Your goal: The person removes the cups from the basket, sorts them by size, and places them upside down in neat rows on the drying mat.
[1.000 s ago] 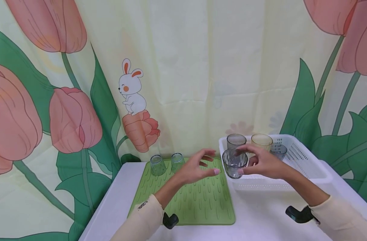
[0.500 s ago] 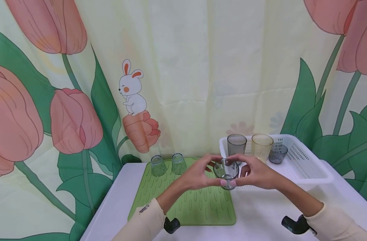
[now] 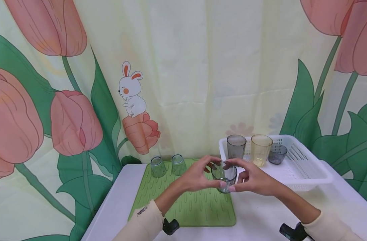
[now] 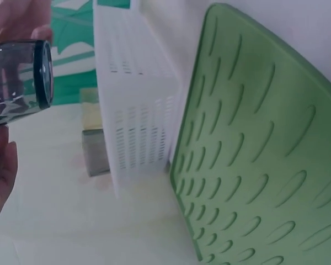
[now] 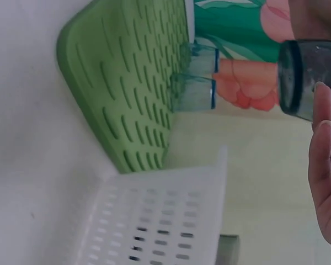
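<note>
A smoky-grey drinking glass (image 3: 223, 172) hangs mouth up over the right side of the green ridged mat (image 3: 201, 211). My left hand (image 3: 197, 176) grips it from the left, thumb at the near side and fingers by the rim. From the opposite side my right hand (image 3: 257, 177) pinches the same glass between thumb and fingers. The right wrist view shows the fingers against the side of the tumbler (image 5: 306, 77). Two green-tinted glasses (image 3: 158, 167) stand upside down at the mat's back left.
Right of the mat, a white perforated basket (image 3: 310, 175) sits on the white table (image 3: 255, 214). Inside are a tall grey glass (image 3: 236, 145), an amber glass (image 3: 261, 149) and a short dark glass (image 3: 278, 154). A tulip-print curtain (image 3: 183, 67) hangs right behind.
The right hand has brought the grey glass from the basket's front left corner leftward and nearer. The left hand, earlier apart from the glass, now holds it too.
</note>
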`<state>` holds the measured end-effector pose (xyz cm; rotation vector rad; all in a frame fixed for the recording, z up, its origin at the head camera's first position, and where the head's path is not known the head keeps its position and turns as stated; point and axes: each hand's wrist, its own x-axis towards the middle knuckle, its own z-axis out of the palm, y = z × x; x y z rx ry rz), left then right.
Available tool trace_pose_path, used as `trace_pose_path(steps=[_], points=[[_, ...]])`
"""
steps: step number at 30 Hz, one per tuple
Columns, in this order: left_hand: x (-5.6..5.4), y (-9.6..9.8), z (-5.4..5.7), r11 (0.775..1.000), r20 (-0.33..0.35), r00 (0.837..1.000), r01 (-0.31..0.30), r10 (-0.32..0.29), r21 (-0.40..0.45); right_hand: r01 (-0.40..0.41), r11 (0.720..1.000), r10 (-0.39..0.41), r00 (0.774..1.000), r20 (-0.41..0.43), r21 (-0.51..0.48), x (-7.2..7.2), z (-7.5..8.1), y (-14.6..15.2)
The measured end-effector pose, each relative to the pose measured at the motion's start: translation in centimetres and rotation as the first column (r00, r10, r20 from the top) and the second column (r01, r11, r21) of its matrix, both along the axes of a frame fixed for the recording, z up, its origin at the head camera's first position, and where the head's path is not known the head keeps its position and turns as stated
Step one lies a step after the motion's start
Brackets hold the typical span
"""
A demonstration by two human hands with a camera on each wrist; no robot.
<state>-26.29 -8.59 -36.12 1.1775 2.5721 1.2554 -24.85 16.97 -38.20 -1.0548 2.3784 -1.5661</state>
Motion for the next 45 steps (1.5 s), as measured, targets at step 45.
trace_pose_path(steps=[45], points=[[0.7,-3.9,-2.6,0.999,0.125,0.992,-0.030,0.025,0.036,0.026,0.973,0.028,0.974,0.227,-0.230,0.7,-3.8,-1.3]])
